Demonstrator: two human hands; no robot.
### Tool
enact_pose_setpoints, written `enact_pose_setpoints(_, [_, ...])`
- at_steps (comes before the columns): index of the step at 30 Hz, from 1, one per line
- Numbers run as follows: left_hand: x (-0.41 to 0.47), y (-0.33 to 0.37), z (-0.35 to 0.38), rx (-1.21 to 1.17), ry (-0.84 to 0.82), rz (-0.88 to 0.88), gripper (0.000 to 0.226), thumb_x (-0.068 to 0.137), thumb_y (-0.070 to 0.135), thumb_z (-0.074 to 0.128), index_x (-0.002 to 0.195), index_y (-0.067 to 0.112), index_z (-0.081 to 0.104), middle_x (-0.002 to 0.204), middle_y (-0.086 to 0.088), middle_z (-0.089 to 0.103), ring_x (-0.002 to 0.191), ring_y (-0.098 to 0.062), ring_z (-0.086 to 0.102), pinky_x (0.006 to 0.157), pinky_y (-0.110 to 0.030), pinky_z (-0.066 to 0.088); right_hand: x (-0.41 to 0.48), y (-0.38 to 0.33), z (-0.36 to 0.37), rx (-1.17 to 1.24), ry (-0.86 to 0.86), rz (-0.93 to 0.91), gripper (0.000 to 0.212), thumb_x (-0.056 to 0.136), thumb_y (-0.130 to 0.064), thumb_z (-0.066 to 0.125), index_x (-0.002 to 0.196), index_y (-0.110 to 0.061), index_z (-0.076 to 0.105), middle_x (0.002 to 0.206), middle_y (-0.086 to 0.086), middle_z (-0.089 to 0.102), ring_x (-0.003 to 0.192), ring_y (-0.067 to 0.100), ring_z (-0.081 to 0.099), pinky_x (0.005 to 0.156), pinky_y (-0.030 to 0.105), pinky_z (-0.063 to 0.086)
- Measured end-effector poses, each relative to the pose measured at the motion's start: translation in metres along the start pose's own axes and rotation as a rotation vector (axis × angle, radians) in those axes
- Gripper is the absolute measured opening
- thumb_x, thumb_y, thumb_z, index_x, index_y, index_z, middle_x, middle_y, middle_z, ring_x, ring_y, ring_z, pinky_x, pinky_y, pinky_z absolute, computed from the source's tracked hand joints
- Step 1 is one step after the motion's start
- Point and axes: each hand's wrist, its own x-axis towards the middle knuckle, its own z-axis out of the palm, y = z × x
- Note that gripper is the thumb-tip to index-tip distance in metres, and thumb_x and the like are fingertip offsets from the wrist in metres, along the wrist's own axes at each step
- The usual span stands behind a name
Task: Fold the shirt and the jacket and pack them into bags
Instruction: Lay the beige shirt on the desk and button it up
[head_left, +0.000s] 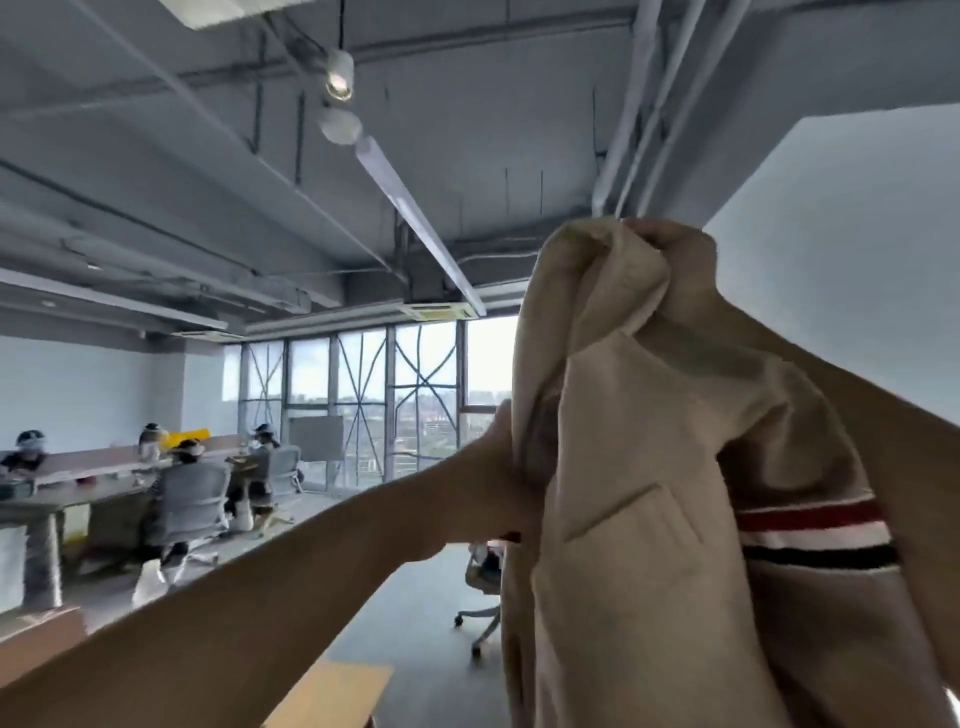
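Observation:
A beige jacket (649, 519) with a red, white and dark striped band on one sleeve hangs in the air at the right of the head view. My right hand (670, 244) grips its top edge, raised high. Lower down, my left hand (501, 457) holds the jacket's left edge; its fingers are hidden in the cloth. The jacket's lower part runs out of the frame. No shirt or bag is in view.
A wooden table edge (332, 691) shows at the bottom. An office chair (480, 587) stands behind the jacket. Several seated people work at long desks (78, 493) at the left. Windows (363, 395) line the far wall.

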Motion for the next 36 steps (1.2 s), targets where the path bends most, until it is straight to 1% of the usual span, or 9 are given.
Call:
enact_pose_setpoints(2, [-0.015, -0.007, -0.018, 0.041, 0.077, -0.025, 0.025, 0.094, 0.005, 0.051, 0.075, 0.02, 0.062, 0.061, 0.012, 0.061, 0.061, -0.007, 0.059, 0.058, -0.018, 0.047, 0.0, 0.011, 0.011, 0.02, -0.056, 0.054, 0.028, 0.09, -0.012, 0.042, 0.062, -0.012, 0.044, 0.045, 0.005, 0.051, 0.04, 0.018, 0.054, 0.047, 0.017, 0.048])
enact_pose_setpoints(6, [-0.039, -0.01, -0.076, 0.184, 0.486, -0.14, 0.03, 0.09, 0.009, 0.054, 0.061, 0.014, 0.06, 0.062, -0.004, 0.061, 0.058, -0.018, 0.056, 0.057, -0.027, 0.045, 0.004, 0.027, 0.021, -0.062, -0.209, 0.09, 0.046, 0.091, -0.013, 0.044, 0.046, -0.012, 0.055, 0.046, 0.002, 0.054, 0.044, 0.016, 0.054, 0.05, 0.019, 0.046])
enact_pose_setpoints(11, [-0.074, 0.025, -0.13, 0.036, 0.716, -0.156, 0.02, 0.081, 0.004, 0.05, 0.079, 0.007, 0.07, 0.073, -0.012, 0.068, 0.064, -0.024, 0.06, 0.057, -0.024, 0.043, 0.015, 0.069, 0.001, -1.329, -0.199, -0.011, 0.04, 0.092, -0.012, 0.049, 0.055, -0.022, 0.037, 0.06, -0.002, 0.04, 0.082, 0.027, 0.057, 0.068, 0.031, 0.042])
enact_pose_setpoints(15, [-0.093, 0.052, -0.143, 0.051, 0.649, -0.186, 0.023, 0.082, 0.004, 0.05, 0.067, 0.011, 0.066, 0.056, -0.005, 0.067, 0.049, -0.019, 0.062, 0.043, -0.014, 0.047, -0.021, 0.091, 0.036, -0.993, -0.218, 0.019, 0.032, 0.096, -0.026, 0.047, 0.07, -0.009, 0.056, 0.061, 0.003, 0.052, 0.064, 0.024, 0.053, 0.058, 0.03, 0.039])
enact_pose_setpoints(18, [-0.099, 0.063, -0.147, 0.208, 0.727, -0.192, 0.008, 0.074, 0.005, 0.062, 0.072, 0.004, 0.069, 0.071, -0.015, 0.071, 0.062, -0.025, 0.065, 0.062, -0.028, 0.052, -0.067, 0.094, 0.078, -0.665, -0.344, -0.01, 0.04, 0.091, -0.039, 0.049, 0.07, -0.007, 0.06, 0.056, 0.006, 0.059, 0.054, 0.022, 0.054, 0.06, 0.037, 0.046])
enact_pose_setpoints(22, [-0.111, 0.071, -0.155, 0.378, 0.823, -0.254, 0.031, 0.059, 0.017, 0.074, 0.087, 0.003, 0.072, 0.09, -0.019, 0.073, 0.074, -0.027, 0.067, 0.069, -0.036, 0.053, -0.114, 0.109, 0.108, -0.939, -0.639, -0.169, 0.018, 0.073, -0.055, 0.063, 0.079, -0.041, 0.053, 0.07, -0.005, 0.061, 0.064, 0.007, 0.059, 0.05, 0.013, 0.044])
enact_pose_setpoints(26, [-0.128, 0.087, -0.17, 0.37, 0.84, -0.369, 0.009, 0.074, 0.018, 0.077, 0.08, 0.015, 0.071, 0.058, 0.001, 0.071, 0.05, -0.013, 0.066, 0.049, -0.021, 0.052, -0.112, 0.146, 0.119, -1.125, -0.764, -0.049, 0.043, 0.064, -0.05, 0.073, 0.09, -0.025, 0.048, 0.08, -0.001, 0.058, 0.074, 0.016, 0.058, 0.057, 0.027, 0.043])
enact_pose_setpoints(32, [-0.159, 0.094, -0.178, 0.328, 0.715, -0.595, 0.005, 0.086, 0.024, 0.065, 0.083, 0.02, 0.067, 0.08, 0.001, 0.066, 0.076, -0.012, 0.059, 0.07, -0.025, 0.046, -0.096, 0.152, 0.132, -0.727, -0.656, -0.011, 0.016, 0.072, -0.007, 0.066, 0.061, -0.017, 0.072, 0.055, -0.006, 0.061, 0.061, 0.013, 0.058, 0.058, 0.027, 0.046])
enact_pose_setpoints(36, [-0.173, 0.087, -0.179, 0.338, 0.733, -0.68, 0.004, 0.085, 0.022, 0.067, 0.087, 0.019, 0.069, 0.083, 0.0, 0.066, 0.074, -0.014, 0.057, 0.068, -0.025, 0.045, -0.099, 0.146, 0.141, -0.533, -0.717, 0.138, 0.014, 0.074, -0.026, 0.073, 0.074, -0.015, 0.065, 0.087, 0.006, 0.07, 0.082, 0.026, 0.065, 0.077, 0.04, 0.05])
